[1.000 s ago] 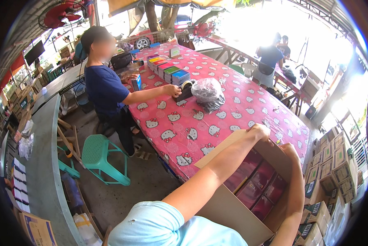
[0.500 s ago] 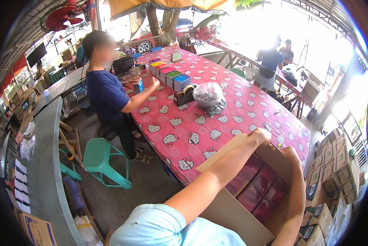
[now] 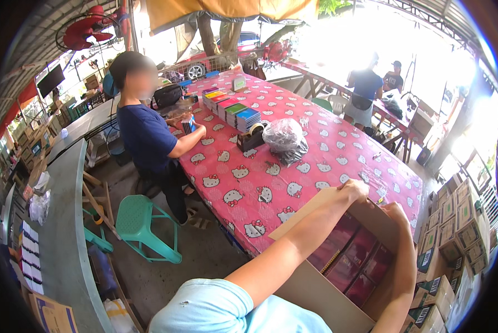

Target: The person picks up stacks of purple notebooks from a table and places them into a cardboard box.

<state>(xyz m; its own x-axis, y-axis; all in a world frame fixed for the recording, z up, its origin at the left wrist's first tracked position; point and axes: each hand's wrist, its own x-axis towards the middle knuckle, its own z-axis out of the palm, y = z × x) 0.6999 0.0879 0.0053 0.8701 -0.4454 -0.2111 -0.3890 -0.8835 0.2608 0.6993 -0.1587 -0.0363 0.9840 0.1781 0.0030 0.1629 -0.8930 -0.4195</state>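
An open cardboard box (image 3: 328,288) stands at the near right corner of the table, its flaps raised. Inside it lie several dark red packs (image 3: 357,251) in clear wrap, one with a spiral-like edge. My left hand (image 3: 355,190) reaches across the box and grips the corner of its far side, where a flap stands up. Close by on the right, my right hand (image 3: 394,212) is closed over the same far edge. The fingertips of both hands are partly hidden behind the cardboard.
A pink patterned cloth covers the long table (image 3: 218,166). On it are stacked colourful notebooks (image 3: 242,115), a tape dispenser (image 3: 250,137) and a plastic bag bundle (image 3: 285,139). A co-worker (image 3: 146,125) holds notebooks at the left side. A green stool (image 3: 135,216) and stacked cartons (image 3: 460,222) flank the table.
My hands keep their hold on the box's far edge with barely any shift. The co-worker's hands have lowered over the notebooks. The whole view has tilted slightly.
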